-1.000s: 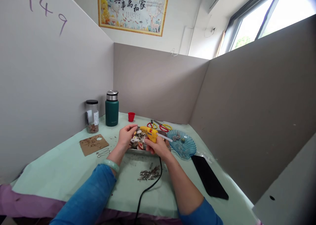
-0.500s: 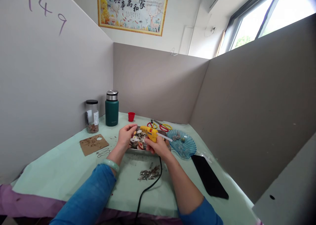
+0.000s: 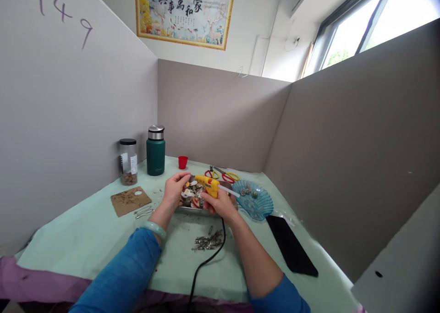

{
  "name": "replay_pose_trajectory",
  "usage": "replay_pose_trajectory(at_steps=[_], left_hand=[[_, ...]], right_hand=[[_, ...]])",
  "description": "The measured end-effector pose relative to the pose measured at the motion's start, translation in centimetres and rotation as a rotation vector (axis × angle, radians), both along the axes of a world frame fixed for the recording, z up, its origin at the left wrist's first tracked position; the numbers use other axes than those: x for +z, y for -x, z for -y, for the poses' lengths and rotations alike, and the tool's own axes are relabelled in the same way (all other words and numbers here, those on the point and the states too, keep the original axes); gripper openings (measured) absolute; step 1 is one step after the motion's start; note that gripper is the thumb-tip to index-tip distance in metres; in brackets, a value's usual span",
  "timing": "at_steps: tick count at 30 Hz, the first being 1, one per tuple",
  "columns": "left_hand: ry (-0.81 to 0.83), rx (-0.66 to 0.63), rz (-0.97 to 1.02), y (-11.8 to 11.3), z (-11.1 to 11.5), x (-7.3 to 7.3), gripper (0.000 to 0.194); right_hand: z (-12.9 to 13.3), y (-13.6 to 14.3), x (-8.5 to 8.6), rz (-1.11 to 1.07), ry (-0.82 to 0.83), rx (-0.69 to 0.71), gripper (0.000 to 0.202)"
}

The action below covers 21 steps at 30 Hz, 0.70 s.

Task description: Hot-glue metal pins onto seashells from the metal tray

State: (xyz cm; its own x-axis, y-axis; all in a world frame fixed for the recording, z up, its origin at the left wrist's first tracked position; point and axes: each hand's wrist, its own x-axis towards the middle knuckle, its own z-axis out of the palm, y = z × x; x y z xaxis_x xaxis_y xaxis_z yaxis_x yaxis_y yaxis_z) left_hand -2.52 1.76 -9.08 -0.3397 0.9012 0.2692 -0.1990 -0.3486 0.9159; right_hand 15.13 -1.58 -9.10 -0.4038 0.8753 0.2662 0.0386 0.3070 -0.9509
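My right hand [image 3: 219, 204] is closed round the handle of a yellow hot glue gun [image 3: 208, 185], with a white glue stick [image 3: 229, 190] poking out of its back. The nozzle points left, toward the fingertips of my left hand [image 3: 175, 188]. Those fingers are pinched together close to the nozzle; whatever they hold is too small or hidden to name. Both hands are above a metal tray [image 3: 197, 211] of mixed shells [image 3: 192, 194]. From the gun a black cord [image 3: 206, 261] runs down to the table's front edge.
Metal pins or clips [image 3: 207, 241] lie in front of the tray. Rightward are a blue shell-shaped dish [image 3: 256, 207], scissors [image 3: 227, 175] and a black phone-like slab [image 3: 292, 246]. Leftward stand a green flask [image 3: 156, 152], a jar [image 3: 129, 164], a red cup [image 3: 183, 162] and brown cardboard [image 3: 129, 201].
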Motion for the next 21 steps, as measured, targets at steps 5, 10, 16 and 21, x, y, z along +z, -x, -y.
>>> replay_pose_trajectory(at_steps=[5, 10, 16, 21], left_hand=[[-0.006, 0.002, -0.015, -0.11, 0.09, 0.14, 0.044], [-0.014, 0.001, -0.015, -0.03, -0.04, 0.05, 0.044], [-0.015, -0.001, -0.015, 0.15, -0.26, -0.26, 0.044], [-0.003, 0.011, -0.022, -0.17, 0.20, 0.24, 0.042]], right_hand=[[0.08, 0.02, 0.14, 0.026, -0.016, 0.002, 0.024], [0.02, -0.06, 0.03, 0.031, -0.026, 0.008, 0.021], [-0.02, 0.05, 0.09, 0.015, 0.005, -0.010, 0.021], [0.10, 0.05, 0.19, 0.014, -0.009, -0.001, 0.023]])
